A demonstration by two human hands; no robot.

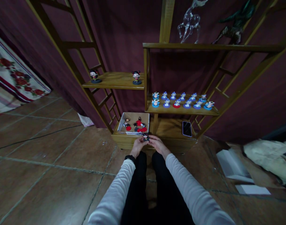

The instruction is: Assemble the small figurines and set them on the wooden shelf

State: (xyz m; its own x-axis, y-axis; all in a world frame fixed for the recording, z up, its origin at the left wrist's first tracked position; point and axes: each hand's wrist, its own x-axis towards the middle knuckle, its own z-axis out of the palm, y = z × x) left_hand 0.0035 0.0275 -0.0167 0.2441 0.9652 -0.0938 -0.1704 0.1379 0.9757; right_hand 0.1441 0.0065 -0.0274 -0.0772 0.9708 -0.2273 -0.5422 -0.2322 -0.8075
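Between my two hands is a small black-haired figurine point(146, 137) on a dark base, held upright just in front of the box's near edge. My left hand point(138, 145) has its fingers closed on the figurine's left side. From the other side, my right hand point(157, 143) pinches it with the fingertips. Past my hands, an open cardboard box point(145, 117) holds several more figurines point(140, 123) with red and dark bases, some lying down. On the upper left shelf point(117, 79), one similar figurine point(94, 76) stands at the left end and another point(136, 77) at the right.
Two rows of small blue, purple and red-based figurines point(177, 103) fill the middle shelf point(180, 109). A phone point(187, 128) lies on the lower right shelf. Above stand a glass deer point(191, 23) and a dark statue point(236, 23). White boxes point(233, 164) rest on the floor at right.
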